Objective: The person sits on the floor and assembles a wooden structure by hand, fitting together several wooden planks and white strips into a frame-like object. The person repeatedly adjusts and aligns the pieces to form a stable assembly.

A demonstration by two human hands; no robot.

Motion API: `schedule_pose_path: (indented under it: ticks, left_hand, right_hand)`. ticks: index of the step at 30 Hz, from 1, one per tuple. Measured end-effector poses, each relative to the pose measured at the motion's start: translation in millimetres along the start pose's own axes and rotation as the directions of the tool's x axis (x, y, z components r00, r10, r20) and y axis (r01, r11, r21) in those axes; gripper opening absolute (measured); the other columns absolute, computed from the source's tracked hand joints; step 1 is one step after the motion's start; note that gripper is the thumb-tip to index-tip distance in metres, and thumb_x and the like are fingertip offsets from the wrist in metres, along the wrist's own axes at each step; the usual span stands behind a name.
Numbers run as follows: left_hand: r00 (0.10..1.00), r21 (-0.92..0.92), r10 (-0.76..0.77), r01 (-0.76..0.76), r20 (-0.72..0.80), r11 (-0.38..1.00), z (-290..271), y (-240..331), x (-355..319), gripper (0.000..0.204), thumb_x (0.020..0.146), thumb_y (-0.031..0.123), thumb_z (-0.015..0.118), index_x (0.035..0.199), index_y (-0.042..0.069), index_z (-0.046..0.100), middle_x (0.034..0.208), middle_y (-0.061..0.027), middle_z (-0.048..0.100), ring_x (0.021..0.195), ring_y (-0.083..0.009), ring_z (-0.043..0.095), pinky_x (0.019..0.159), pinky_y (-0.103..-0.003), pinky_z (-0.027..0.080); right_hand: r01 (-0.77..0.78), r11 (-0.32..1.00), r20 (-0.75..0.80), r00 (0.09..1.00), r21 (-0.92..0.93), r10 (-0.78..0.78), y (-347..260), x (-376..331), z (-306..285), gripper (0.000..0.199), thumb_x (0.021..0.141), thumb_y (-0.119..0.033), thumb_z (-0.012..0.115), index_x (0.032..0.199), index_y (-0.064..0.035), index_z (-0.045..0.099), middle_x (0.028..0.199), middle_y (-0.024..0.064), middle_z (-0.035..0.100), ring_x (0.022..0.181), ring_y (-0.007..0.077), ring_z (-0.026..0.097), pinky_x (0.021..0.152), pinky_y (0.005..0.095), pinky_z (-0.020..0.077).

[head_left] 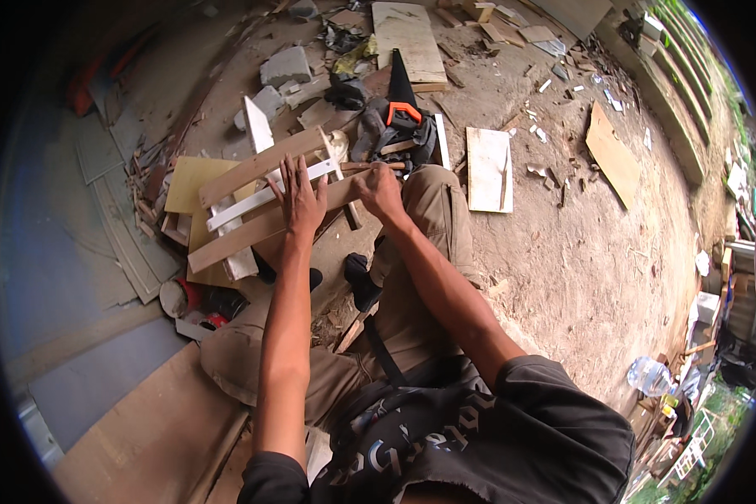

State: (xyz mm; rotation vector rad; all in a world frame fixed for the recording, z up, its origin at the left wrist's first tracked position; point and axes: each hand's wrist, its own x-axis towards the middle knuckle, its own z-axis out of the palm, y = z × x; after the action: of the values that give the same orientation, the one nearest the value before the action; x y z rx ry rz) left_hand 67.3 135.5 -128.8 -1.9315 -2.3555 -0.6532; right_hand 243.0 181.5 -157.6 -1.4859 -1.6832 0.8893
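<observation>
A small wooden frame [265, 160] of brown planks and white slats stands in front of me, tilted up to the right. My left hand [301, 202] lies over its middle, fingers stretched and spread across a white slat [235, 208] and the near brown plank [252, 231]. At that plank's right end is my right hand [381, 195], its fingers curled in; whatever is inside them is hidden. A thin wooden stick [351, 166] runs close behind the right knuckles. Just beyond lies a handsaw with an orange handle [404, 112] and a dark blade, resting on dark cloth or bags.
Right of my knee lies a white board [489, 170]; farther off are a brown board [611, 155] and a large pale panel [408, 42]. Concrete blocks [286, 67] and wood scraps litter the far ground. Red cans [189, 296] sit left of my feet, and a clear plastic bottle [649, 375] at the right.
</observation>
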Motion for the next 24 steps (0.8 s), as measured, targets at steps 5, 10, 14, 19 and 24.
schedule_pose_path:
  ticks: [5, 10, 14, 19, 24]
  left_hand:
    - [0.995, 0.02, -0.083, 0.084, -0.048, 0.996, 33, 0, 17, 0.068, 0.097, 0.048, 0.045, 0.148, 0.006, 0.031, 0.155, -0.021, 0.026, 0.145, -0.0364, 0.022, 0.113, -0.064, 0.007]
    - [0.994, 0.021, -0.096, 0.097, -0.047, 0.995, 31, 13, 18, 0.066, 0.096, 0.044, 0.048, 0.149, 0.008, 0.031, 0.155, -0.0173, 0.029, 0.144, -0.0346, 0.025, 0.112, -0.063, 0.015]
    - [0.997, 0.016, -0.074, 0.075, -0.024, 0.997, 19, 29, 32, 0.066, 0.095, 0.045, 0.048, 0.148, 0.008, 0.033, 0.154, -0.0178, 0.031, 0.144, -0.0345, 0.027, 0.113, -0.06, 0.018]
    - [0.992, 0.043, -0.13, 0.129, 0.008, 0.991, 15, 22, 31, 0.066, 0.095, 0.045, 0.046, 0.148, 0.007, 0.034, 0.155, -0.0192, 0.029, 0.144, -0.0356, 0.027, 0.112, -0.058, 0.019]
    - [0.985, 0.039, -0.168, 0.167, 0.039, 0.985, 12, 26, 33, 0.068, 0.094, 0.044, 0.048, 0.149, 0.007, 0.032, 0.154, -0.0196, 0.029, 0.143, -0.0366, 0.027, 0.112, -0.059, 0.019]
  right_hand:
    - [-0.159, 0.97, -0.032, 0.985, 0.183, 0.167, -17, 14, 4, 0.045, 0.081, -0.025, 0.073, 0.108, 0.0051, 0.053, 0.097, 0.0277, 0.061, 0.091, 0.0418, 0.06, 0.08, 0.0473, 0.048]
    - [-0.274, 0.96, 0.052, 0.961, 0.066, 0.27, -8, 23, 22, 0.045, 0.082, -0.032, 0.069, 0.106, 0.0039, 0.056, 0.09, 0.0272, 0.065, 0.087, 0.0443, 0.063, 0.077, 0.0491, 0.0485]
    - [-0.421, 0.897, 0.122, 0.905, 0.132, 0.407, -20, 32, 7, 0.04, 0.082, -0.035, 0.069, 0.1, 0.0003, 0.064, 0.085, 0.0206, 0.068, 0.082, 0.0381, 0.066, 0.074, 0.0456, 0.0508]
    - [-0.414, 0.905, 0.205, 0.898, 0.1, 0.389, -26, 36, 7, 0.036, 0.085, -0.032, 0.067, 0.089, 0.0037, 0.069, 0.079, 0.0238, 0.068, 0.076, 0.0345, 0.069, 0.069, 0.041, 0.0522]
    - [-0.215, 0.974, 0.096, 0.97, -0.068, 0.221, -29, 35, 4, 0.044, 0.088, -0.035, 0.066, 0.107, 0.0035, 0.059, 0.091, 0.0253, 0.065, 0.085, 0.0412, 0.064, 0.075, 0.0478, 0.0482]
